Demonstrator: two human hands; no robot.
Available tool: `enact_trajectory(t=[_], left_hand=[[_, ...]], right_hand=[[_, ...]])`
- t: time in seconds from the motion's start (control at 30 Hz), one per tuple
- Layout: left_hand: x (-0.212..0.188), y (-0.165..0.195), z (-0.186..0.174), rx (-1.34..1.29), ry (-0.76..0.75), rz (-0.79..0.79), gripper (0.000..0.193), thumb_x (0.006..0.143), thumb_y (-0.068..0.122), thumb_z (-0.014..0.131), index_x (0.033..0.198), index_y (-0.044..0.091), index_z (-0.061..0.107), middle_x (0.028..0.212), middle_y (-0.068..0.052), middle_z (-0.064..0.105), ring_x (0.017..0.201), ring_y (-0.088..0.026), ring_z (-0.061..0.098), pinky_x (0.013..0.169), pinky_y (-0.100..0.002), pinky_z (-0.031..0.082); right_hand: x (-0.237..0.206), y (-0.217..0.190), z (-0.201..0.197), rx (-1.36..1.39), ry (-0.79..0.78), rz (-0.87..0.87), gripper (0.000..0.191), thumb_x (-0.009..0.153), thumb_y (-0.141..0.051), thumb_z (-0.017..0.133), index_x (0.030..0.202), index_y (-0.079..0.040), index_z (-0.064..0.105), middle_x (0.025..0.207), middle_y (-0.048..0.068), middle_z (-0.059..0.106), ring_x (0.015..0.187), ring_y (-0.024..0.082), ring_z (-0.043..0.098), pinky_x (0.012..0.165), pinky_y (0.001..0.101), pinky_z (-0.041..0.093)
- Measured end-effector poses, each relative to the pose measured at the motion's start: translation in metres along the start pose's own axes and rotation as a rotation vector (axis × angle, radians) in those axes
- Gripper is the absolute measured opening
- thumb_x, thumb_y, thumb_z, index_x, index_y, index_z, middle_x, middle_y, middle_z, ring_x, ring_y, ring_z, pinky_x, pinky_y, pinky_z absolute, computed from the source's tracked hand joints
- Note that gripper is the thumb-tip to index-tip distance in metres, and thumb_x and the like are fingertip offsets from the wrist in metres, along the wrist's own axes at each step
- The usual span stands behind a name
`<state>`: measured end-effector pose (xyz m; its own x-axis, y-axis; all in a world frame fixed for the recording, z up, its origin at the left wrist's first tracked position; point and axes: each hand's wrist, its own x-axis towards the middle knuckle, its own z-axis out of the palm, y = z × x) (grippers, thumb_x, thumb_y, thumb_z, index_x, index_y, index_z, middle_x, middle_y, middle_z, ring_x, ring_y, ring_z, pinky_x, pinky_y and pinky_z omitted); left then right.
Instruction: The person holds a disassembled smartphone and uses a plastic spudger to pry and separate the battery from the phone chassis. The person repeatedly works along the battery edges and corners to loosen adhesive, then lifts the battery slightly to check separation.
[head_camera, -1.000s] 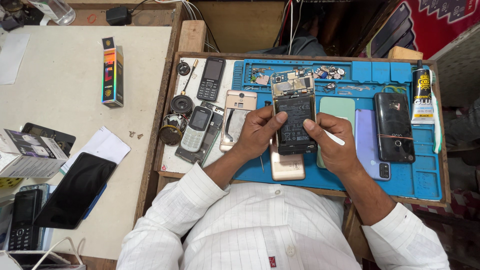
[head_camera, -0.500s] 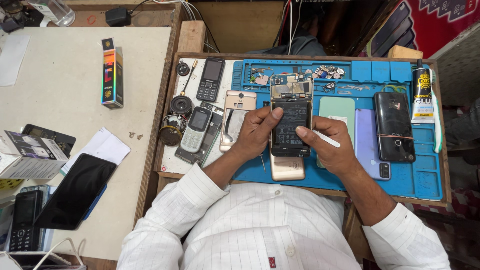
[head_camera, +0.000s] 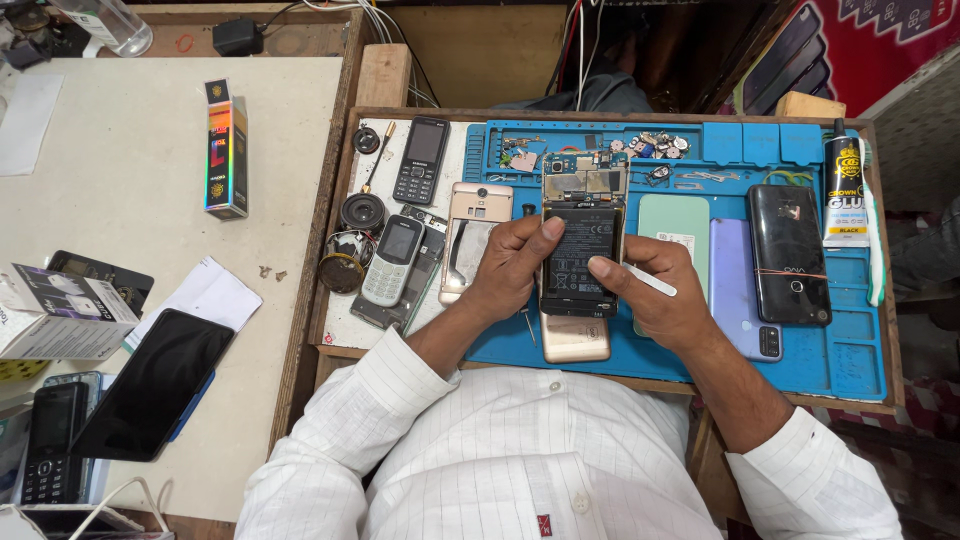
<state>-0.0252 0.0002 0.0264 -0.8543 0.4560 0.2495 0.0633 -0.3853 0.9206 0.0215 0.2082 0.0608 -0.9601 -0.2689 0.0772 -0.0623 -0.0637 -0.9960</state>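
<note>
An opened smartphone (head_camera: 583, 235) with its back off shows a black battery and bare circuit board. It lies on a blue repair mat (head_camera: 850, 340). My left hand (head_camera: 508, 272) grips its left edge, thumb on the battery. My right hand (head_camera: 655, 295) presses a finger on the battery and holds a thin white tool (head_camera: 652, 281). A gold back cover (head_camera: 575, 338) lies just below the phone.
A gold phone frame (head_camera: 472, 235), two keypad phones (head_camera: 421, 160) (head_camera: 393, 260) and round speakers sit left of the mat. Right lie a green cover, a lilac phone (head_camera: 738, 290), a black phone (head_camera: 788, 252) and a glue tube (head_camera: 846, 190). Boxes and phones cover the left table.
The phone was lifted a little toward me half a second ago and now lies farther up the mat again. My right fingertip has shifted onto the battery.
</note>
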Motion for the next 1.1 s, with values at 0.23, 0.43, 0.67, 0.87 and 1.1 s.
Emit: enact_trajectory(t=[0.23,0.43,0.67,0.87,1.1], left_hand=[[0.0008,-0.0004,-0.0006,0.025,-0.005,-0.015,0.044,0.111,0.042,0.051,0.110,0.005,0.075,0.089,-0.005,0.074,0.080,-0.008,0.069,0.070,-0.022,0.059],[0.0002,0.0003,-0.0007,0.022,-0.013,-0.008,0.044,0.111,0.042,0.052,0.111,0.004,0.074,0.091,-0.005,0.075,0.081,-0.008,0.069,0.072,-0.022,0.058],[0.0004,-0.0008,-0.0001,0.022,-0.006,-0.004,0.043,0.111,0.041,0.053,0.110,0.004,0.075,0.090,-0.004,0.074,0.081,-0.007,0.068,0.071,-0.022,0.057],[0.0005,-0.0060,-0.0021,-0.001,-0.013,-0.008,0.040,0.111,0.039,0.058,0.106,0.002,0.075,0.091,-0.005,0.075,0.084,-0.009,0.069,0.075,-0.024,0.059],[-0.0006,-0.0091,-0.0009,-0.007,-0.110,0.003,0.036,0.108,0.035,0.062,0.109,0.001,0.073,0.094,-0.007,0.075,0.085,-0.009,0.070,0.075,-0.023,0.059]], right_hand=[[0.0006,0.0010,-0.0005,-0.019,0.001,0.006,0.030,0.101,-0.022,0.065,0.116,0.002,0.073,0.101,0.012,0.077,0.091,0.013,0.072,0.079,0.0287,0.059],[0.0009,0.0027,-0.0005,0.005,0.000,0.010,0.033,0.102,-0.025,0.064,0.117,0.003,0.072,0.100,0.012,0.077,0.091,0.014,0.072,0.080,0.0290,0.059],[0.0004,0.0025,-0.0017,0.009,0.006,0.002,0.034,0.103,-0.026,0.062,0.115,0.004,0.073,0.099,0.012,0.077,0.090,0.014,0.072,0.079,0.0288,0.060],[0.0002,0.0036,-0.0028,0.024,-0.007,-0.014,0.033,0.104,-0.025,0.062,0.116,0.004,0.073,0.100,0.013,0.077,0.091,0.014,0.071,0.080,0.0280,0.058],[-0.0002,0.0042,-0.0018,0.058,0.017,-0.075,0.033,0.104,-0.024,0.063,0.117,0.004,0.072,0.102,0.013,0.076,0.093,0.014,0.071,0.081,0.0289,0.059]])
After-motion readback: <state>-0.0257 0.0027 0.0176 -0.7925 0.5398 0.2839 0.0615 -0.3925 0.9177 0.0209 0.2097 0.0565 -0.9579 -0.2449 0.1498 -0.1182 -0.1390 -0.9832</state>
